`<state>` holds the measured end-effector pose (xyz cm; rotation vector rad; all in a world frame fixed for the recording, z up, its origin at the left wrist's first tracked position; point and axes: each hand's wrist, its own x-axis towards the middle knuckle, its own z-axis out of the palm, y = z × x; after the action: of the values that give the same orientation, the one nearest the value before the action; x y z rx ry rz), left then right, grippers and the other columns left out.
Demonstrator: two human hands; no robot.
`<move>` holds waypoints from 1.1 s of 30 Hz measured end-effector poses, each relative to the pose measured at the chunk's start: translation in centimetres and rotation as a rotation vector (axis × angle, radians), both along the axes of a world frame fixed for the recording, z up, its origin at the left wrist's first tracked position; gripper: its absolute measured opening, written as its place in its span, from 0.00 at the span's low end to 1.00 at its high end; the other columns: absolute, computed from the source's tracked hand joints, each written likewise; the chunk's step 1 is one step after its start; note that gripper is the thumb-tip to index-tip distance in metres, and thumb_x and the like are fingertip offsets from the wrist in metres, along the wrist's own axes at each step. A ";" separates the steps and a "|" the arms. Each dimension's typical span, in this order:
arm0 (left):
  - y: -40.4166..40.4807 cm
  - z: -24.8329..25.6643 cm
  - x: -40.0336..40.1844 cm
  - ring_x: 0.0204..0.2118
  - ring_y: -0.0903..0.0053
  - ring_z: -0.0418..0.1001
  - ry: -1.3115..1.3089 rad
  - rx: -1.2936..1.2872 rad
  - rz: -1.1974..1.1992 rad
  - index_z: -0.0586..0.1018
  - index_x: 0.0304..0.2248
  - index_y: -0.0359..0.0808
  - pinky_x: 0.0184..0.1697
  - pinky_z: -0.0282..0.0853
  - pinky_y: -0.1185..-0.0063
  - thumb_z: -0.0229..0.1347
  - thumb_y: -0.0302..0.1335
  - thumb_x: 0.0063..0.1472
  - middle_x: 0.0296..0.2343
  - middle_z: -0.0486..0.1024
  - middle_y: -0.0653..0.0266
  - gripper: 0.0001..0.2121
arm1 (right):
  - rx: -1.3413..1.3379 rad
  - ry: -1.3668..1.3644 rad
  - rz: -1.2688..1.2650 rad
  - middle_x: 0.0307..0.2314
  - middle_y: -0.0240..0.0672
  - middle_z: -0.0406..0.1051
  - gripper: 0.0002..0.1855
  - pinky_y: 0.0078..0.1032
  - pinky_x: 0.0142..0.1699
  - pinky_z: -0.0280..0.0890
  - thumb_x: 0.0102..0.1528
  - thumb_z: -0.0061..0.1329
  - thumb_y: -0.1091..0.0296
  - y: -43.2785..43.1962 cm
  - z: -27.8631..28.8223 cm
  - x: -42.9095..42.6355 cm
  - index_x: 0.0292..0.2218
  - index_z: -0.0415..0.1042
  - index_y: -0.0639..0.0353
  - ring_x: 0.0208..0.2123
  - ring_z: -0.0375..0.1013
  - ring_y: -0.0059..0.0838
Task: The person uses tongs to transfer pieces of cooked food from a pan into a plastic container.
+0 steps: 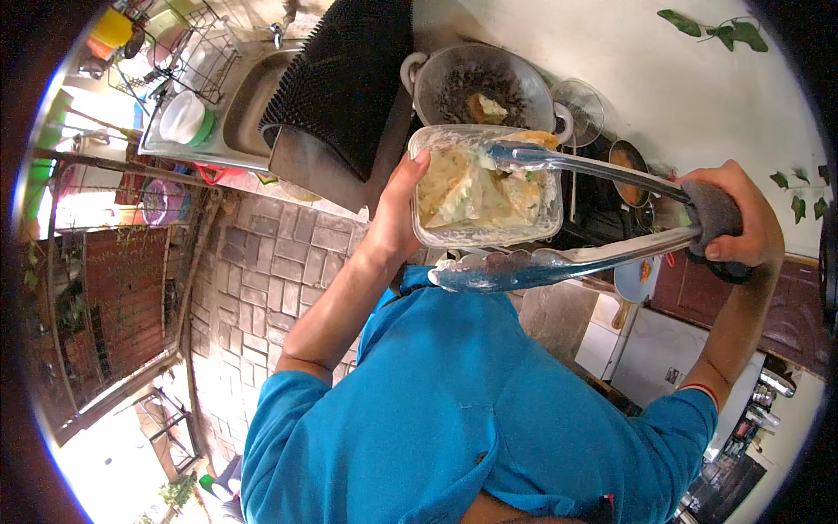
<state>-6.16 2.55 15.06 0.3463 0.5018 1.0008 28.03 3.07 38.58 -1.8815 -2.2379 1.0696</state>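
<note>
My left hand (pixel 400 203) holds the left side of a clear plastic container (pixel 488 241), its thumb over the rim. Pale, batter-coated pieces of food (pixel 461 196) lie inside in a creamy mixture. My right hand (pixel 740 216) grips metal tongs (pixel 609 255) by their dark handle. The tongs stand spread: the upper arm's tip is over the container by its far right rim, where an orange-brown piece shows, and the lower arm's batter-smeared tip is outside, on my side of it. Just beyond the container, a two-handled metal pan (pixel 484 59) holds one coated piece (pixel 488 109) and dark residue.
A black spiky mat (pixel 340 85) covers a surface left of the pan. Farther left are a steel sink (pixel 252 98) and a wire dish rack (pixel 209 65). A round wire strainer (pixel 579 111) and a small pan (pixel 628 173) are at the right, with a plate (pixel 632 281) nearer me.
</note>
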 end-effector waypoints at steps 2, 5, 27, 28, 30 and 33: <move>-0.1 0.2 0.0 0.49 0.64 0.68 0.003 -0.002 0.006 0.62 0.52 0.30 0.53 0.64 0.68 0.46 0.45 0.61 0.48 0.67 0.50 0.28 | 0.008 -0.028 0.017 0.35 0.38 0.67 0.43 0.26 0.47 0.60 0.28 0.63 0.48 -0.1 0.1 0.1 0.45 0.70 0.63 0.39 0.68 0.33; -0.1 0.3 -0.1 0.49 0.65 0.68 0.018 -0.010 0.017 0.62 0.52 0.30 0.53 0.64 0.69 0.46 0.44 0.61 0.48 0.67 0.51 0.27 | 0.045 -0.054 0.049 0.34 0.38 0.67 0.43 0.26 0.47 0.60 0.27 0.63 0.48 -0.1 -0.1 0.3 0.45 0.70 0.62 0.39 0.68 0.33; 0.1 -0.2 -0.5 0.47 0.66 0.70 -0.006 0.021 0.006 0.65 0.50 0.30 0.51 0.66 0.69 0.43 0.43 0.62 0.45 0.69 0.53 0.25 | 0.113 -0.123 0.134 0.32 0.36 0.66 0.45 0.26 0.44 0.60 0.24 0.65 0.48 -0.3 0.9 -1.2 0.44 0.71 0.60 0.36 0.68 0.34; 0.1 -0.2 -0.5 0.47 0.66 0.70 -0.030 0.036 -0.021 0.65 0.50 0.30 0.51 0.66 0.69 0.44 0.43 0.62 0.45 0.70 0.53 0.25 | 0.124 -0.121 0.154 0.32 0.37 0.66 0.44 0.26 0.44 0.60 0.23 0.65 0.49 -0.3 0.9 -1.2 0.44 0.72 0.59 0.36 0.67 0.34; 0.1 -0.1 -0.5 0.49 0.65 0.68 0.017 0.038 -0.033 0.64 0.52 0.31 0.52 0.65 0.68 0.42 0.45 0.62 0.47 0.68 0.52 0.27 | 0.132 -0.118 0.177 0.31 0.37 0.66 0.44 0.26 0.44 0.60 0.23 0.64 0.50 -0.1 0.9 -1.6 0.44 0.72 0.58 0.36 0.67 0.35; 0.1 -0.1 -0.4 0.50 0.64 0.67 0.035 0.018 -0.047 0.63 0.53 0.33 0.53 0.63 0.67 0.42 0.47 0.61 0.49 0.66 0.52 0.29 | 0.100 -0.212 0.186 0.31 0.38 0.66 0.43 0.27 0.44 0.60 0.23 0.64 0.52 -0.1 1.2 -2.8 0.44 0.72 0.59 0.36 0.67 0.36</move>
<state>-6.53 2.70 14.99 0.3903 0.5146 0.9553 25.23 3.02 39.74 -1.8549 -2.5727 0.7916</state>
